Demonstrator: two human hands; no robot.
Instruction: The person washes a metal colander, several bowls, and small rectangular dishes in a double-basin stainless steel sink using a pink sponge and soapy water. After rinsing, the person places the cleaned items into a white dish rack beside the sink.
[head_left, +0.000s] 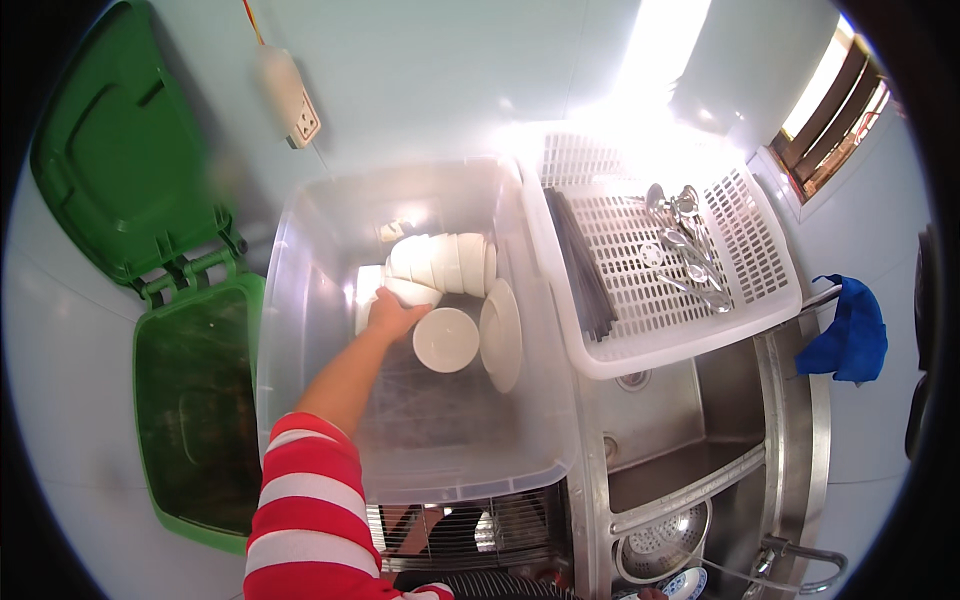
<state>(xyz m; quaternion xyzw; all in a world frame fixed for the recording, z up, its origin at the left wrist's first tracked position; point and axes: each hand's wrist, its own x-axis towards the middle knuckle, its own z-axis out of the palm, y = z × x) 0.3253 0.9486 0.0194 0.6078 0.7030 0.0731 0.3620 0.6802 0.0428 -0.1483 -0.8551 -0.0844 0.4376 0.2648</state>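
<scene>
My left hand (394, 319), below a red-and-white striped sleeve, reaches into a clear plastic tub (450, 491). It grips a white bowl (411, 293), thumb at the rim and the other fingers partly hidden. Behind it, a nested row of white bowls (442, 262) lies on its side. One more white bowl (446, 340) rests to the right of the hand, beside white plates (501, 335) leaning on edge. What looks like fingertips of my right hand (652, 593) shows at the bottom edge, near a blue-patterned dish (684, 583); its grip is unclear.
A white plastic basket (675, 349) right of the tub holds dark chopsticks (581, 262) and metal spoons (694, 255). Below it is a steel sink (675, 502) with a colander (664, 544) and faucet (814, 555). A green bin (199, 412) stands open at left; a blue cloth (847, 330) hangs right.
</scene>
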